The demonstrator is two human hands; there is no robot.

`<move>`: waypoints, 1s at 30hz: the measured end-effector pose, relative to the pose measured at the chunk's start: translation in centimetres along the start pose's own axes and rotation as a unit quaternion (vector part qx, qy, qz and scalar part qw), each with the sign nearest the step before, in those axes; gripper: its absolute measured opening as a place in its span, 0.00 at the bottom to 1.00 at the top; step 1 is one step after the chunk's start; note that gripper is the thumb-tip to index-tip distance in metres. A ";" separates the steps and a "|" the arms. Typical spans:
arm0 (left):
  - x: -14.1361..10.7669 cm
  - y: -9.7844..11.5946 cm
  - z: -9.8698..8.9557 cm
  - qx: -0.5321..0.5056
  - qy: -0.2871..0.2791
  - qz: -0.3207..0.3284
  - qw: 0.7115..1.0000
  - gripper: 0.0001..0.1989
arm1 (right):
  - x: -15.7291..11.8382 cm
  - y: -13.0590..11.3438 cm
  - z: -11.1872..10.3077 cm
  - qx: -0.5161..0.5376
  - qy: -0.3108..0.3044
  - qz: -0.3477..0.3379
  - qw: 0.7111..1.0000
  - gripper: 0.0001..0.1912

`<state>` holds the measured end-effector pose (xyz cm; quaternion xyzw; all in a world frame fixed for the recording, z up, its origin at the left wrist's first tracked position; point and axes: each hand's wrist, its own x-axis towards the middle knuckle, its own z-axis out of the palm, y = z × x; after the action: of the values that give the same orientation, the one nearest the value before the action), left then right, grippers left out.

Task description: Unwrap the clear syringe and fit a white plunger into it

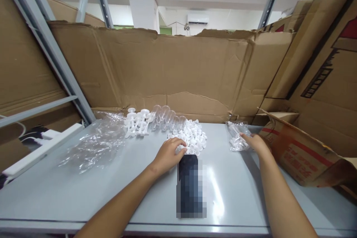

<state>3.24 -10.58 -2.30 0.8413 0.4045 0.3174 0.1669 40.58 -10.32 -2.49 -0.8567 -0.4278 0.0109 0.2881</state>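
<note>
Grey tabletop (pixel 83 193) carries a phone (pixel 191 186) nearest you. Just beyond its top edge, your left hand (pixel 167 154) rests curled on the pile of white caps (pixel 192 137), gripping nothing clearly. Right of the phone, your right hand (pixel 256 145) lies open-fingered against a small plastic bag (pixel 237 135). Behind the caps lie clear tubes (pixel 167 117).

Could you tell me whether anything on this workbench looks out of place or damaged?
A phone lies flat among the plastic parts, just below the left hand on the pile of white caps. The cardboard wall is torn and creased along its top edge. The right hand touches a small clear bag. Nothing looks spilled.
</note>
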 end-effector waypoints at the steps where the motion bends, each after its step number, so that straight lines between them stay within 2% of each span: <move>1: 0.1 -0.3 0.1 0.025 0.004 0.005 1.000 0.08 | 0.0 0.0 0.0 0.006 -0.007 -0.004 1.000 0.27; 4: 0.2 -0.9 0.1 0.080 0.011 0.019 0.997 0.08 | -0.2 -0.6 -0.2 0.022 -0.021 -0.013 0.999 0.29; 8: 0.2 -1.2 -0.2 0.070 0.032 0.024 0.997 0.08 | -1.7 -2.9 -0.6 0.070 -0.002 -0.061 0.996 0.28; 9: 0.2 -1.1 -0.2 0.054 0.042 0.020 0.997 0.08 | -2.2 -3.7 -0.7 0.147 0.005 -0.099 0.984 0.26; 10: 0.2 -1.1 -0.3 0.032 0.053 0.012 0.998 0.09 | -2.8 -4.5 -0.8 0.236 -0.016 -0.131 0.963 0.23; 12: 0.2 -1.0 -0.4 -0.027 0.073 -0.016 0.997 0.11 | -4.1 -5.9 -0.9 0.370 -0.088 -0.173 0.908 0.18; 13: 0.3 -0.9 -0.4 -0.060 0.080 -0.031 0.995 0.12 | -4.8 -6.6 -1.0 0.396 -0.111 -0.188 0.892 0.16; 18: 0.6 -1.1 -0.3 -0.220 0.088 -0.069 0.969 0.17 | -7.5 -8.5 -2.1 0.446 -0.172 -0.216 0.852 0.11; 24: 0.6 -0.8 -0.5 -0.406 0.076 -0.061 0.909 0.24 | -9.2 -9.3 -2.7 0.469 -0.254 -0.222 0.817 0.10; 26: 0.4 -0.2 -0.9 -0.425 0.089 -0.038 0.900 0.23 | -9.5 -9.5 -2.6 0.465 -0.270 -0.222 0.813 0.11; 30: 0.1 0.7 -1.6 -0.395 0.129 -0.028 0.909 0.16 | -10.2 -9.8 -2.3 0.458 -0.295 -0.229 0.806 0.11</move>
<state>2.58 -10.93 -0.67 0.6471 0.2872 0.5520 0.4405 27.57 -14.34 2.02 -0.4576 -0.6213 0.3915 0.5013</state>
